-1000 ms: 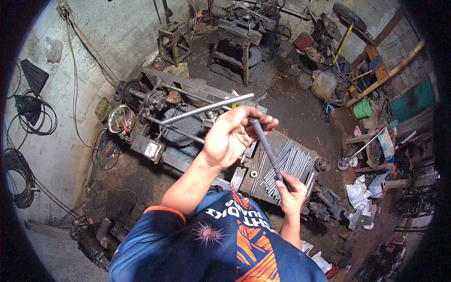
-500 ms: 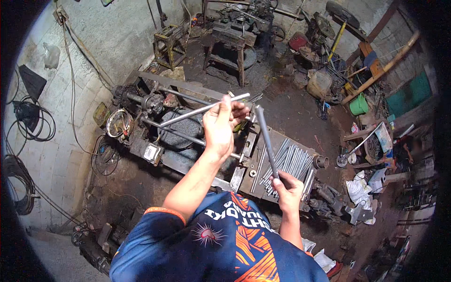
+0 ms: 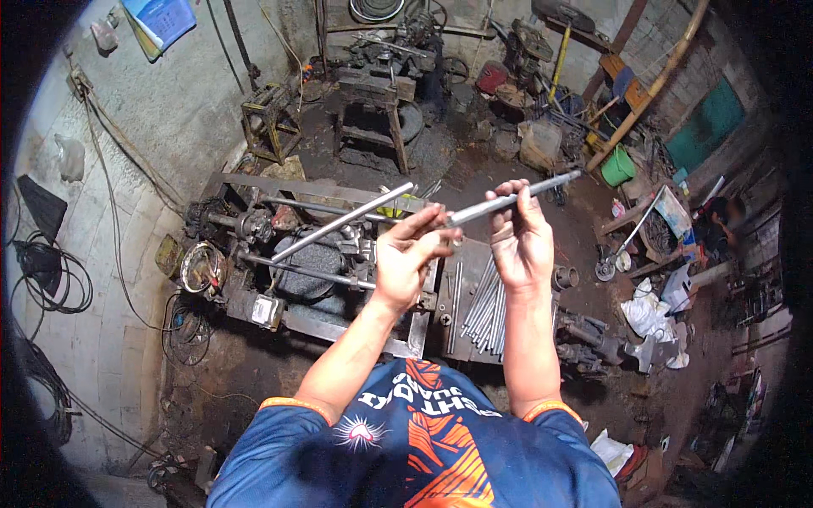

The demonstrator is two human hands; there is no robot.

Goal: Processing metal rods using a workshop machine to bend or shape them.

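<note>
A grey metal rod is held up at a slant over the bench, its far end pointing up to the right. My right hand grips it around the middle, thumb on one side and fingers on the other. At its lower left end, my left hand has curled fingers around the tip, slightly blurred. Another bare rod lies slantwise across the rails of the machine, just left of my left hand. Below my right hand, a pile of similar rods rests on the metal bench top, partly hidden by my forearm.
A short pipe piece stands at the bench's right side. Beyond are a dark workbench machine, a yellow metal stand and a green bucket. Cables hang on the left wall. A person shows dimly at far right.
My right hand has lifted its rod up and turned it from near upright to a slant. My left hand has moved lower, off the rod over the machine, to the held rod's end.
</note>
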